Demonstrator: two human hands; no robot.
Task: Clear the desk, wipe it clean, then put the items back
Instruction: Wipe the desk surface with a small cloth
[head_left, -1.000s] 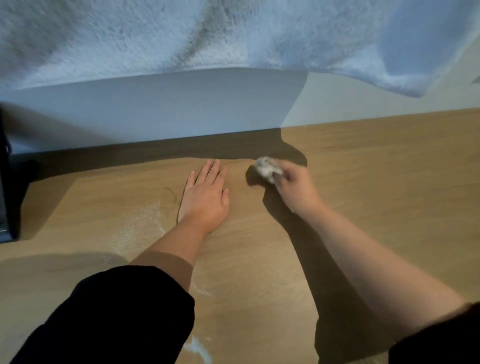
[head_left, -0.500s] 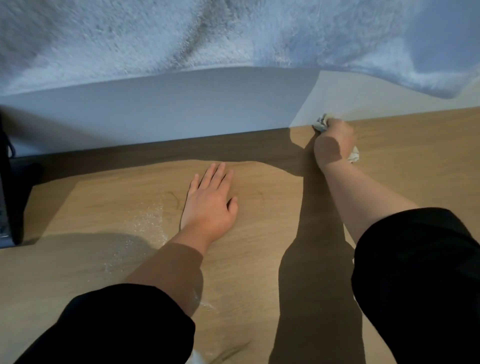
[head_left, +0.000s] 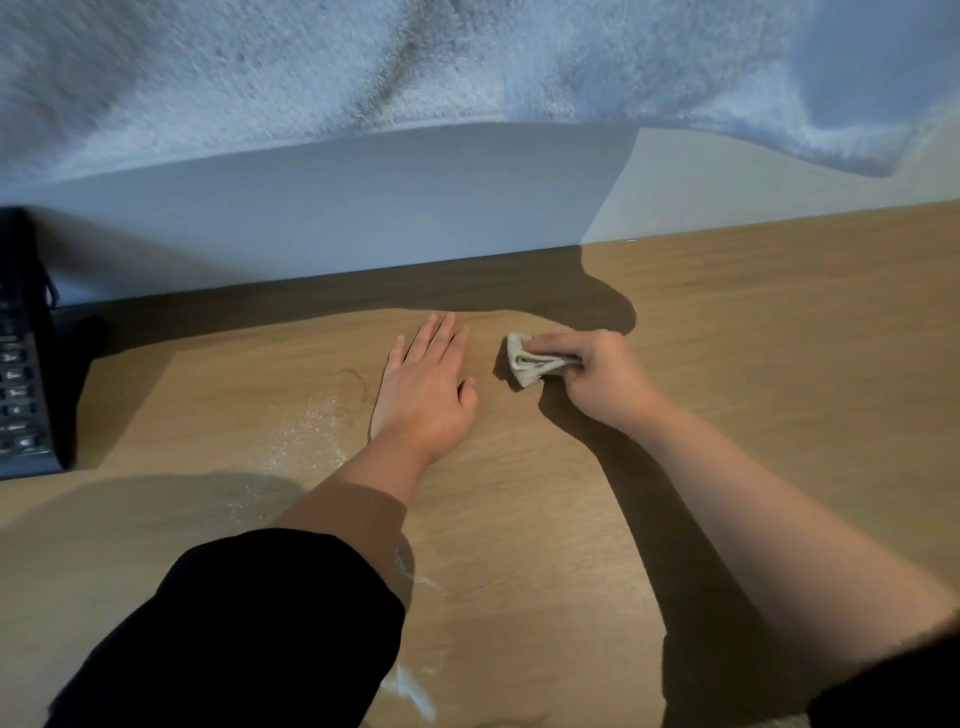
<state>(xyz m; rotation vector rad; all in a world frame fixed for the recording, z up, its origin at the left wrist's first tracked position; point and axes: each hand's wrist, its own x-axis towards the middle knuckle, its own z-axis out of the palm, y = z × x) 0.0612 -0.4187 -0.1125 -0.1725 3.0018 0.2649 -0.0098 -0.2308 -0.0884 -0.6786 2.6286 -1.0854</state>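
My left hand lies flat, palm down, fingers straight, on the wooden desk near its middle. Just to its right, my right hand grips a small crumpled grey cloth and presses it onto the desktop. The cloth sticks out to the left of my fingers, a short gap away from my left hand. A whitish wet or dusty smear marks the wood to the left of my left wrist.
A black keyboard leans upright at the far left edge of the desk. A grey wall runs along the back. A fluffy white fabric hangs across the top of the view. More white streaks show near the front.
My right hand with the cloth swept from the middle out to the back right by the wall, then came back to the middle beside my left hand. My left hand stayed flat.
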